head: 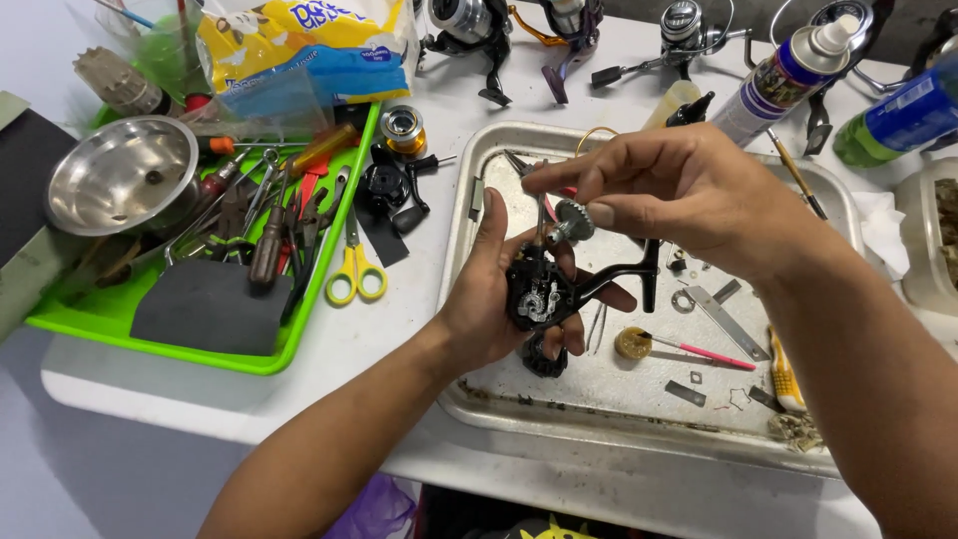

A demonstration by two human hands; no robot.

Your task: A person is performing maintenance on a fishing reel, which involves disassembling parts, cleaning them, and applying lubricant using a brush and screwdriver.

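Note:
My left hand [487, 299] grips a black fishing reel body [544, 294], opened so its inner metal parts show. It is held above a metal tray [599, 399]. My right hand [679, 195] pinches a small grey toothed gear [574, 220] on a thin shaft just above the open reel body. The reel's black arm [639, 274] sticks out to the right under my right hand.
Small metal parts, a round yellow piece [632, 342] and a pink-handled tool [704, 351] lie in the tray. To the left are a green tray [150, 344] of hand tools, a steel bowl [120, 175] and yellow scissors [354, 269]. Reels [479, 30] and spray cans [783, 75] stand behind.

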